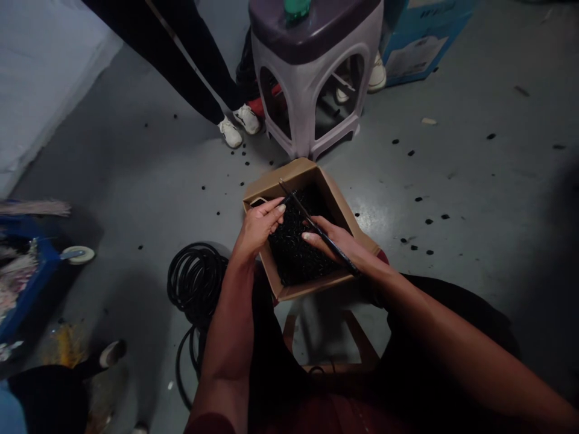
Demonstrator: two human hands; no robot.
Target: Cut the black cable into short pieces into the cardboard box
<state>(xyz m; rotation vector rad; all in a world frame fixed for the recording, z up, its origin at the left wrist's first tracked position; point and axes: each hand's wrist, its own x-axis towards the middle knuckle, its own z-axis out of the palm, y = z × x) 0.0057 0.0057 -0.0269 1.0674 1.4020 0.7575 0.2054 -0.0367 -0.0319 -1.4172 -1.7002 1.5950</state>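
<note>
My left hand (262, 224) is closed, its thumb and fingers pinching a small black ribbed piece (289, 197). In my right hand (326, 236) lies a long, thin dark tool (337, 252) with a slim tip; its exact kind is unclear. The tip crosses the black piece just beyond my left fingertips. Both hands are over an open cardboard box (339, 196), which holds a heap of small black parts (294, 253). Single parts in the heap are too small and dark to tell apart.
Coiled black tubing (194, 277) lies left of the box. Beyond the box stands a plastic stool (294, 90) with a green object (297, 7) on top. A blue carton (418, 51), a person's legs (190, 54) and a blue bin (34, 259) are around. Black bits dot the floor.
</note>
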